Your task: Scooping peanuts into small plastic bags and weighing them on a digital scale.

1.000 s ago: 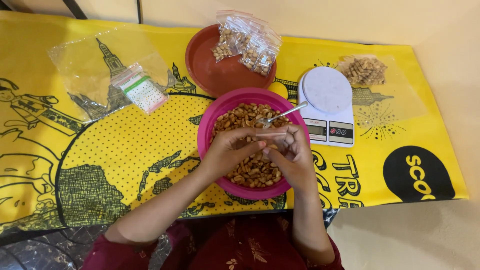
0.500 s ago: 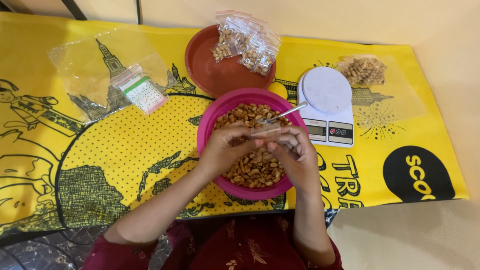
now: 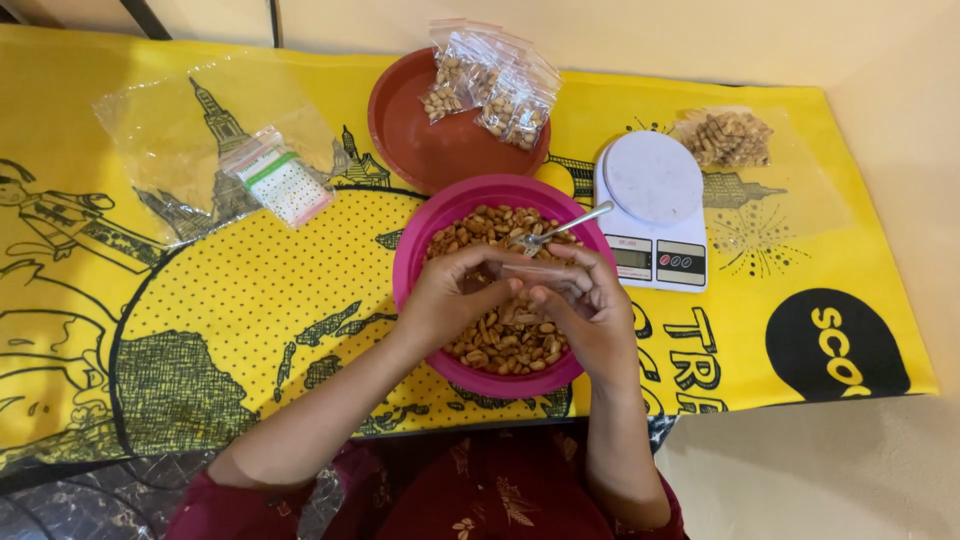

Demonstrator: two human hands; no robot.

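Both hands are over the pink bowl (image 3: 420,262) of peanuts (image 3: 505,335), which sits near the front edge of the yellow table cover (image 3: 250,330); the left hand (image 3: 452,300) and right hand (image 3: 590,310) have their fingers pinched together on a small clear bag (image 3: 535,275) held between them, just above the nuts. A spoon (image 3: 560,228) rests in the bowl, handle toward the white kitchen scale (image 3: 655,180) just beside it on the right. Behind the bowl, a brown bowl (image 3: 420,150) holds filled packets (image 3: 490,85)
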